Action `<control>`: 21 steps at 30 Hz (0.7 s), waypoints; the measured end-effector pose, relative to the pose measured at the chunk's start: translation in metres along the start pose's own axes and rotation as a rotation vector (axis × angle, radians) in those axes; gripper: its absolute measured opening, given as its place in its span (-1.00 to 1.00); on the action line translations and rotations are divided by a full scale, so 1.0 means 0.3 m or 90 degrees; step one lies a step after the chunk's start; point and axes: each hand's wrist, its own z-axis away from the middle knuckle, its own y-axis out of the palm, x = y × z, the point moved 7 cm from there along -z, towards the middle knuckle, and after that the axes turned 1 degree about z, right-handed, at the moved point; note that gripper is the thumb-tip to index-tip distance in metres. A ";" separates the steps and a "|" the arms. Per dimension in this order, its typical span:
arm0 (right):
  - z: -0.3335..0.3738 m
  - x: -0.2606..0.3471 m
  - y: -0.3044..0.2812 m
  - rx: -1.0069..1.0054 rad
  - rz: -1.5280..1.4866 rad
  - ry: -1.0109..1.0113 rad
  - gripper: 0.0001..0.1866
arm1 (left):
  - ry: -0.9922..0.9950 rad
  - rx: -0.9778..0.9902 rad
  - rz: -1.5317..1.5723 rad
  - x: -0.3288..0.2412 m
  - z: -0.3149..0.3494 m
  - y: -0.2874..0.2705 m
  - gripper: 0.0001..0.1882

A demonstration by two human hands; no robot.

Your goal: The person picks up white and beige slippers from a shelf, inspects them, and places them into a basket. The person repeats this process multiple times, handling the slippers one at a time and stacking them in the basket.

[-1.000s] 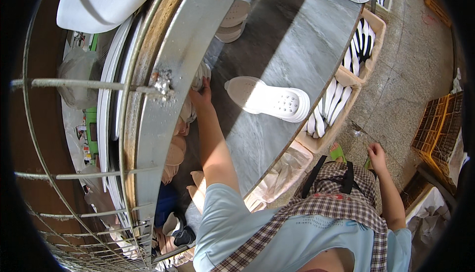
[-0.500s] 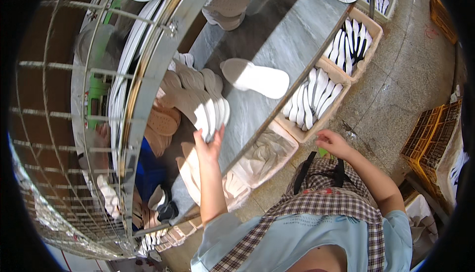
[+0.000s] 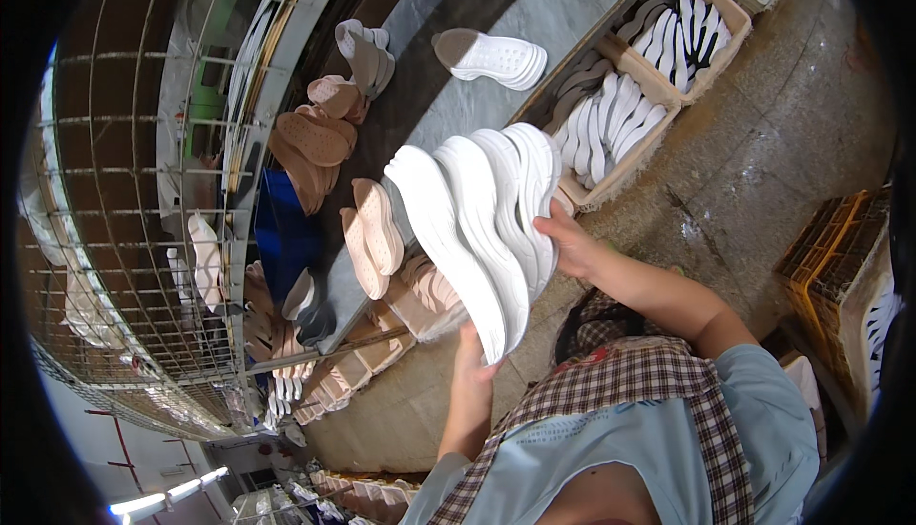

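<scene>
A fanned bunch of several white shoe soles is held up in front of me, lifted off the grey marble-look bench. My left hand grips their lower ends, most of its fingers hidden behind the soles. At the right edge of the bunch, my right hand is closed on them, thumb showing and the other fingers largely out of sight. Beyond the bunch, a short stack of white soles lies on the bench. Nearer my left arm, a pair of pinkish-beige soles rests at the bench edge.
Along the bench's right side, bins hold white, grey and black soles. Brown soles and a blue bin are at the left, beside a wire mesh guard. A yellow crate stands on the floor at the right.
The white soles came up off the bench in my left hand and toward me. My right hand, empty before, has moved onto them. The view has shifted.
</scene>
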 end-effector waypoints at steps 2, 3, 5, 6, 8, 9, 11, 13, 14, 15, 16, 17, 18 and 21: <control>0.059 0.039 0.005 -0.028 0.052 -0.013 -0.09 | 0.006 0.030 -0.171 -0.002 -0.023 0.010 -0.52; 0.080 0.063 0.006 -0.044 0.077 -0.014 -0.08 | 0.031 0.076 -0.286 -0.020 -0.047 0.040 -0.52; 0.126 0.094 0.016 -0.082 0.117 -0.007 -0.05 | 0.105 0.159 -0.456 -0.074 -0.093 0.117 -0.51; 0.142 0.104 0.031 -0.085 0.136 -0.002 -0.04 | 0.123 0.204 -0.430 -0.115 -0.157 0.169 -0.51; 0.170 0.122 0.069 -0.076 0.167 -0.005 -0.02 | 0.115 0.283 -0.321 -0.179 -0.270 0.266 -0.51; 0.180 0.137 0.084 -0.080 0.200 -0.019 0.03 | 0.103 0.320 -0.285 -0.197 -0.302 0.301 -0.51; 0.192 0.159 0.089 -0.142 0.219 -0.018 0.07 | 0.074 0.384 -0.234 -0.216 -0.346 0.354 -0.51; 0.195 0.173 0.088 -0.204 0.284 -0.020 0.14 | 0.054 0.433 -0.217 -0.216 -0.350 0.377 -0.51; 0.196 0.179 0.084 -0.229 0.293 -0.025 0.15 | 0.045 0.453 -0.213 -0.211 -0.339 0.380 -0.51; 0.201 0.180 0.073 -0.266 0.302 -0.021 0.17 | 0.033 0.473 -0.208 -0.202 -0.321 0.377 -0.51; 0.208 0.174 0.061 -0.303 0.309 -0.012 0.18 | 0.022 0.488 -0.201 -0.194 -0.310 0.380 -0.51; 0.216 0.160 0.048 -0.323 0.312 0.019 0.20 | 0.011 0.503 -0.198 -0.182 -0.283 0.370 -0.51; 0.223 0.147 0.039 -0.330 0.310 0.032 0.13 | -0.004 0.515 -0.192 -0.171 -0.274 0.372 -0.51; 0.252 0.100 0.015 -0.303 0.278 0.089 -0.05 | -0.036 0.555 -0.181 -0.130 -0.230 0.367 -0.51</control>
